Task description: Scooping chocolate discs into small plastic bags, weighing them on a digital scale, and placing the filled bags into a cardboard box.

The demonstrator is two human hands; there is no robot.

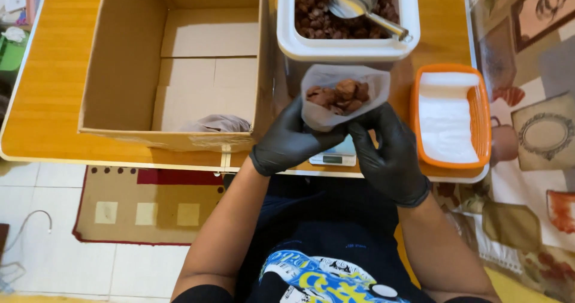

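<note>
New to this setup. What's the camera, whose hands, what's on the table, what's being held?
One picture, from a camera worn on the person's head, looking down. The left hand and right hand, both in black gloves, together hold open a small clear plastic bag of brown round snacks, above a small digital scale. On the wooden table: an open cardboard box, a white tub of the same snacks with a metal scoop, and an orange basket with a white lining.
</note>
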